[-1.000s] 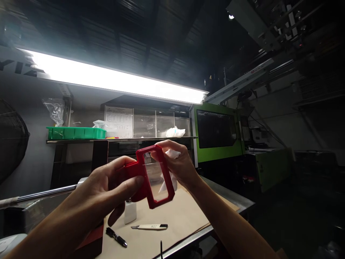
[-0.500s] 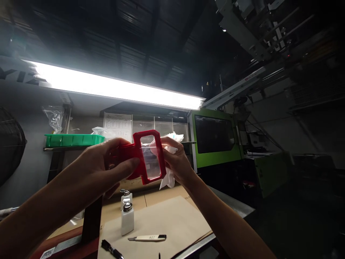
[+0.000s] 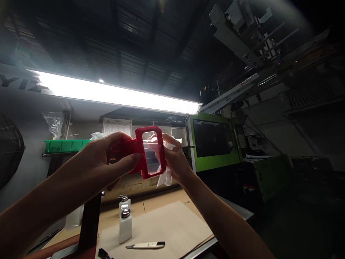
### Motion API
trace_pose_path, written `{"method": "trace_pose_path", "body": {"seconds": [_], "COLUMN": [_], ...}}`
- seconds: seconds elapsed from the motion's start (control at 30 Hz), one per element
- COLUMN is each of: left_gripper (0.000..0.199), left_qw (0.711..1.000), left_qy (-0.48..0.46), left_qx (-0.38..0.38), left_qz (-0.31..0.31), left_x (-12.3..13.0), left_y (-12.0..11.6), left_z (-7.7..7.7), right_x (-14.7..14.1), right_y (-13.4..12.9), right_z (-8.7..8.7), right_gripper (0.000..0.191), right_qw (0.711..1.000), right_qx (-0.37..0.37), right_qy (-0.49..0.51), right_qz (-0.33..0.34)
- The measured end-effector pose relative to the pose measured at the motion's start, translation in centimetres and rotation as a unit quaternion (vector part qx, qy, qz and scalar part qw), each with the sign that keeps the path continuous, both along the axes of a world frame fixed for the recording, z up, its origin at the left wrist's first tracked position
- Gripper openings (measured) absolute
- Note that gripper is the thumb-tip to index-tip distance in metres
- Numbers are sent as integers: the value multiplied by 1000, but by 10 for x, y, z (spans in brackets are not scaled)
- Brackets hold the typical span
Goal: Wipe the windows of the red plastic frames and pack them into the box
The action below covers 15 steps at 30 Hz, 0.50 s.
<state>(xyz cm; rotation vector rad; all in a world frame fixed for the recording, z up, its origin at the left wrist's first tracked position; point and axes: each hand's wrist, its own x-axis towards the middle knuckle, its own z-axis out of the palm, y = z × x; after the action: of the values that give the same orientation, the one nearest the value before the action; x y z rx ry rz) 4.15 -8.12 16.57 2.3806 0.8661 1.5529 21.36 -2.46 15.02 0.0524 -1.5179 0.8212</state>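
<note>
A red plastic frame with a handle-like end (image 3: pixel 162 154) is raised before me, beneath the lamp. It surrounds a clear window (image 3: pixel 153 165). My left hand (image 3: pixel 105 154) grips the left end, thumb on the near side and fingers largely hidden behind. Crumpled in my right hand (image 3: pixel 176 160) is a white cloth (image 3: pixel 165 178), perhaps a tissue. The right fingertips reach behind the window and show through it; whether they press on it I cannot tell. Below are two white bottles with metal caps (image 3: pixel 125 230) and a utility knife (image 3: pixel 145 245).
Brown cardboard (image 3: pixel 164 219) covers the bench. A green tray (image 3: pixel 67 146) stands on the left shelf, under a bright tube lamp (image 3: pixel 115 93). At right is a green machine (image 3: pixel 215 163); a fan (image 3: pixel 10 147) is at far left. A black pen-like item (image 3: pixel 104 254) lies at the bottom edge.
The camera view has tilted slightly upward, so the bench items sit lower. Both hands keep their holds; the red frame has turned slightly and the right fingers have shifted behind the window.
</note>
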Motion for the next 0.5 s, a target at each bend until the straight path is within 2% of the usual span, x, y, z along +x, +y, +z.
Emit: {"method": "trace_pose_path", "body": {"seconds": [0.1, 0.27, 0.4, 0.5], "left_gripper": [26, 39, 30, 26], "left_qw": [1000, 997, 996, 996], "left_qy": [-17, -62, -70, -67], "left_qx": [-5, -48, -62, -54], "left_qz": [-7, 29, 4, -27], "left_x": [2, 14, 15, 11], "left_y": [-1, -8, -6, 1], "left_z": [2, 4, 4, 2], "right_x": [0, 0, 0, 0], "right_y": [-1, -3, -4, -2], "right_z": [0, 2, 3, 3], "right_gripper": [24, 30, 28, 28], "right_qw": [1000, 999, 999, 999], "right_qx": [-8, -16, -21, -24], "right_qy": [-12, -14, -8, -11], "right_qz": [-22, -40, -29, -47]}}
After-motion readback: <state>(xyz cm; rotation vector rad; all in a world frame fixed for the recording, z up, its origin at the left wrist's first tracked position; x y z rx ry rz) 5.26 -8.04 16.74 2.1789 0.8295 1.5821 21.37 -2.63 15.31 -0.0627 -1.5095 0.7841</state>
